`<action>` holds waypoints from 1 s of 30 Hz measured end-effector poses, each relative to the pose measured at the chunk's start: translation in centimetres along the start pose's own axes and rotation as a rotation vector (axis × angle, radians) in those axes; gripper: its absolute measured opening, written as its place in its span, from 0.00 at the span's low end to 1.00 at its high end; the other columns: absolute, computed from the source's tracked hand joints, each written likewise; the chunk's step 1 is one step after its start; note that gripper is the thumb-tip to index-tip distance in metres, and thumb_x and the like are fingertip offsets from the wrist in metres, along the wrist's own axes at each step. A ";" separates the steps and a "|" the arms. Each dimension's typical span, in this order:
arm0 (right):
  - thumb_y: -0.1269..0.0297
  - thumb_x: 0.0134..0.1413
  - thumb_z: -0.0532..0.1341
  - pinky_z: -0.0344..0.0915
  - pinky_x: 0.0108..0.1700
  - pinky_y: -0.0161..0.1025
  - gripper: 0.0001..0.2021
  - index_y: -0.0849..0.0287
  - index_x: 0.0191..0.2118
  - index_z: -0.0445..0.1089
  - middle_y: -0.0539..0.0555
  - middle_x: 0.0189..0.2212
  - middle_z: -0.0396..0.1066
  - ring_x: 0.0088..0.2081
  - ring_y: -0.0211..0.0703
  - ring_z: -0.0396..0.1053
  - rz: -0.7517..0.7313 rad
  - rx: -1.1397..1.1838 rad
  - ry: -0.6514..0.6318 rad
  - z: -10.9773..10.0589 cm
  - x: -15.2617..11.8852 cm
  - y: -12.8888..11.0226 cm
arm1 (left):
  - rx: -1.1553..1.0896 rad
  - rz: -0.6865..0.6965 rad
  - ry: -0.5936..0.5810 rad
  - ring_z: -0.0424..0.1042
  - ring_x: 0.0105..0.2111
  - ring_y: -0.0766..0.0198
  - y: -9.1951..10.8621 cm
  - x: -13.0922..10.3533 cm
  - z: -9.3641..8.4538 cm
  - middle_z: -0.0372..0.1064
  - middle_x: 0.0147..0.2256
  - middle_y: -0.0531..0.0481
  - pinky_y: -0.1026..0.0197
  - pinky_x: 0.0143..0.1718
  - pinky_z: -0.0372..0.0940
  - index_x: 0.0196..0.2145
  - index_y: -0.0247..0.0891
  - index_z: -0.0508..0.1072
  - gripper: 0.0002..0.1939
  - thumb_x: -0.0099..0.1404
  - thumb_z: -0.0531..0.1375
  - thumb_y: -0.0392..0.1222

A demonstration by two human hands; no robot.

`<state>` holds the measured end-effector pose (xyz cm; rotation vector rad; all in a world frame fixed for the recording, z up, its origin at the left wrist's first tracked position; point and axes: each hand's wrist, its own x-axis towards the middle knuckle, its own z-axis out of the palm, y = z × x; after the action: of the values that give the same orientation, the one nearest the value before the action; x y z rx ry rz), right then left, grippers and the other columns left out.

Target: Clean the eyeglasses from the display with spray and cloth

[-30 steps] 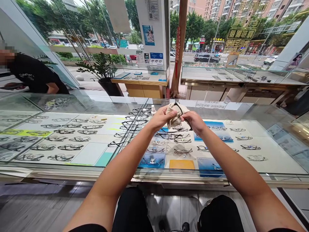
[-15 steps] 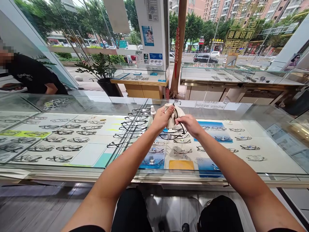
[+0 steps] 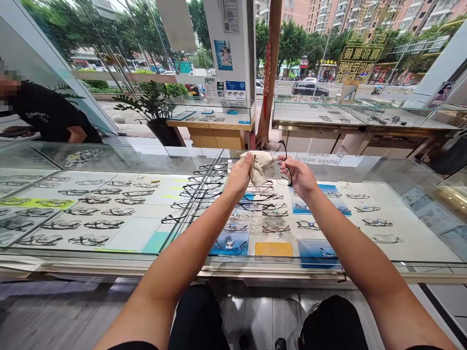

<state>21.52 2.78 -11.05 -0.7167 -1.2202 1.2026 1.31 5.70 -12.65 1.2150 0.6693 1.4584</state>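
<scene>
A cream cleaning cloth (image 3: 260,167) hangs from my left hand (image 3: 240,176), whose fingers are closed on it. To its right, my right hand (image 3: 299,176) pinches a pair of dark-rimmed glasses (image 3: 291,181), which are turned on edge with one lens low and the other high. The cloth's right end reaches close to the glasses; whether they touch I cannot tell. Both hands are above the glass display counter (image 3: 328,257). Just behind my left hand stands a small white-capped bottle (image 3: 229,165), mostly hidden. A row of black glasses (image 3: 202,194) lies left of my left forearm.
Inside the counter are many frames, a yellow card (image 3: 273,249) and blue display cards (image 3: 317,253). At the left, a person in a black shirt (image 3: 54,114) leans over. Behind stand a potted plant (image 3: 155,109) and further glass showcases (image 3: 211,129).
The glasses have come out of the cloth and moved right with my right hand, turning on edge. My left hand, still holding the cloth, has shifted slightly left.
</scene>
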 end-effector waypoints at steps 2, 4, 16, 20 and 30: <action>0.55 0.50 0.72 0.68 0.48 0.43 0.10 0.54 0.25 0.77 0.57 0.47 0.77 0.54 0.52 0.69 0.001 0.024 0.005 -0.1 0.0 -0.1 | 0.016 -0.006 -0.002 0.83 0.42 0.56 -0.2 -0.1 -0.1 0.85 0.38 0.45 0.60 0.42 0.74 0.42 0.37 0.80 0.40 0.56 0.71 0.80; 0.54 0.50 0.73 0.69 0.47 0.42 0.10 0.53 0.26 0.78 0.56 0.47 0.78 0.56 0.53 0.70 0.001 0.039 0.013 -0.1 0.0 0.0 | 0.046 -0.020 -0.009 0.83 0.44 0.55 -0.3 -0.1 -0.2 0.84 0.39 0.45 0.58 0.45 0.74 0.43 0.37 0.80 0.41 0.57 0.70 0.81; 0.48 0.50 0.74 0.69 0.46 0.40 0.13 0.50 0.31 0.78 0.52 0.45 0.84 0.54 0.49 0.76 -0.077 0.047 0.151 -1.4 1.1 0.7 | 0.146 -0.033 -0.074 0.78 0.55 0.50 -0.7 -0.5 0.0 0.82 0.49 0.44 0.53 0.56 0.70 0.53 0.38 0.80 0.33 0.66 0.68 0.69; 0.46 0.53 0.71 0.70 0.47 0.41 0.14 0.50 0.31 0.77 0.52 0.43 0.85 0.50 0.48 0.77 -0.142 -0.025 0.247 -1.7 1.3 0.9 | 0.279 -0.081 -0.319 0.76 0.39 0.58 0.2 -1.6 0.4 0.80 0.38 0.46 0.57 0.44 0.68 0.41 0.36 0.81 0.30 0.64 0.70 0.70; 0.41 0.58 0.67 0.70 0.46 0.43 0.17 0.50 0.33 0.74 0.54 0.42 0.84 0.48 0.49 0.78 -0.209 -0.147 0.339 -2.9 2.1 1.1 | 0.225 -0.444 -0.907 0.71 0.31 0.66 0.2 -6.3 3.3 0.75 0.33 0.54 0.62 0.34 0.61 0.47 0.42 0.67 0.30 0.62 0.77 0.60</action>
<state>23.79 5.55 -12.12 -0.8419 -1.0745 0.7876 3.69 -0.97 -13.41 1.5980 0.4214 0.3779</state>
